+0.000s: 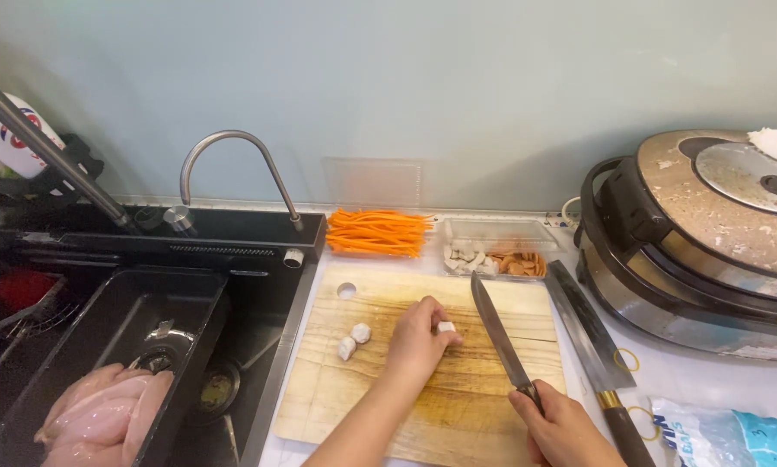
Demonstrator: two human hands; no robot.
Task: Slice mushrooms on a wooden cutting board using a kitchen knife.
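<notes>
"How did you hold it?"

"My left hand (416, 339) pinched the white fish ball (445, 328) mid cutting board (423, 363), fingertips tucked. My right hand (561, 425) gripped the knife (501, 333), blade just beside."

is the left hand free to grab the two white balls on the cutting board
Probably not at once: the left hand already pinches a white piece, though the two white balls lie unblocked just beside it.

A single head-worn camera looks steeply down from close above a kitchen worktop (708, 380), facing the pale back wall (458, 78). The wooden cutting board (363, 389) sits centre frame (its near edge cut off), sink (259, 346) at the left edge, cooker (708, 242) right.
</notes>
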